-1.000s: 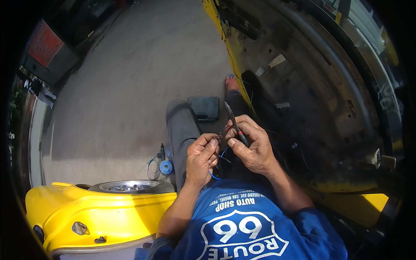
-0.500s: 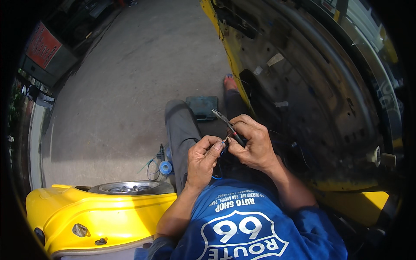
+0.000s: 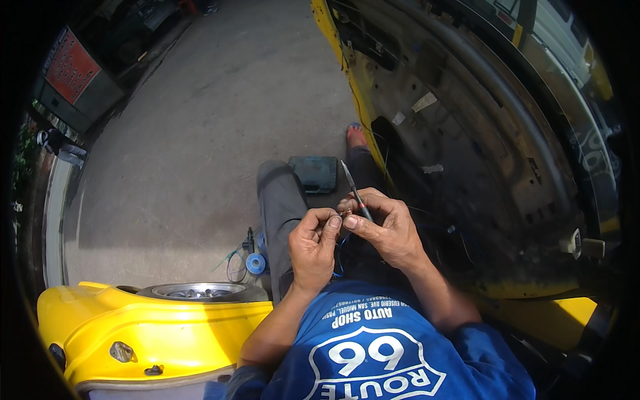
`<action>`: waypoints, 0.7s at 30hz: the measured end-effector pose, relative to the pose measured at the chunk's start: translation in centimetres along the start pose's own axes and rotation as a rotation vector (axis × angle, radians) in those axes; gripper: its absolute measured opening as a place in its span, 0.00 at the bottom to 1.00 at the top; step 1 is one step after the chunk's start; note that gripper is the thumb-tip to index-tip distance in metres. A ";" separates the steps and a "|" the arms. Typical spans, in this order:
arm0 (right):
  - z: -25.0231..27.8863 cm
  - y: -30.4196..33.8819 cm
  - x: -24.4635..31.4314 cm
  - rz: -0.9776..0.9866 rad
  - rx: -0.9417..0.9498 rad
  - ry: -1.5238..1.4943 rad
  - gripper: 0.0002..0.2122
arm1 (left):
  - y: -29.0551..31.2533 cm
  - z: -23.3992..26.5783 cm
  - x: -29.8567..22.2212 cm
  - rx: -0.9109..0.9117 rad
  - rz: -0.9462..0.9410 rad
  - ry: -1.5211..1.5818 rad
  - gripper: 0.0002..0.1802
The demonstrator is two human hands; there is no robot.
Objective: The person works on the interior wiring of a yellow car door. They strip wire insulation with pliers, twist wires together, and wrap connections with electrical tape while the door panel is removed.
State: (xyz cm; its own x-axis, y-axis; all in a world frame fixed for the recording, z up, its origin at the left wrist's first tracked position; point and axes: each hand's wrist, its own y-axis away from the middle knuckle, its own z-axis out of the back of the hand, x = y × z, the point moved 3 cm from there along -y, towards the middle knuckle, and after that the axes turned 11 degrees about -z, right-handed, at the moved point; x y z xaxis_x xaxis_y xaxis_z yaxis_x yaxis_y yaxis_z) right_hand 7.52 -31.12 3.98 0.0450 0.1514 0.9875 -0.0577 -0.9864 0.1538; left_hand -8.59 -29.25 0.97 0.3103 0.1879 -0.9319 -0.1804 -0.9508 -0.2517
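My two hands meet in front of my lap, fingertips almost touching. My left hand (image 3: 312, 241) is closed in a pinch on a thin blue wire (image 3: 339, 259), which hangs down toward my shirt. At the fingertips a small coppery end (image 3: 347, 213) of the wire shows. With its thumb and forefinger my right hand (image 3: 385, 230) pinches at that coppery end. The same hand keeps a pair of pliers (image 3: 350, 179) tucked in its fingers, the grey jaws pointing away from me and a dark handle with red marks running into the grip.
A dark green case (image 3: 315, 175) lies on the concrete between my legs. Left of my leg are a blue-sided spool (image 3: 255, 263) and a tool with a cord. A yellow car panel (image 3: 160, 327) and wheel (image 3: 200, 291) stand at left, an open door panel (image 3: 467, 147) at right.
My right fingertips have moved in against the wire's bare end beside my left thumb. The pliers have swung more upright in my right hand.
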 end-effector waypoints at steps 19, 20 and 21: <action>1.3 0.2 1.9 0.269 -0.026 0.479 0.05 | -1.0 1.0 -1.8 0.204 -0.120 -0.419 0.09; 1.4 0.1 1.9 0.274 -0.026 0.475 0.05 | -1.3 1.4 -2.1 0.249 -0.122 -0.457 0.10; 1.3 -0.1 2.0 0.298 -0.035 0.473 0.05 | -1.6 1.6 -2.4 0.312 -0.132 -0.437 0.11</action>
State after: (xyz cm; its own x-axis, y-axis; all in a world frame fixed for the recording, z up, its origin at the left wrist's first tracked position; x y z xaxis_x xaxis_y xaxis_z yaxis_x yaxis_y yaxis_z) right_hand 8.90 -30.79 5.92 -0.4300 -0.1134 0.8957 -0.0332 -0.9894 -0.1412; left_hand -10.53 -27.83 3.14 -0.0553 0.4482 -0.8922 -0.4549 -0.8068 -0.3771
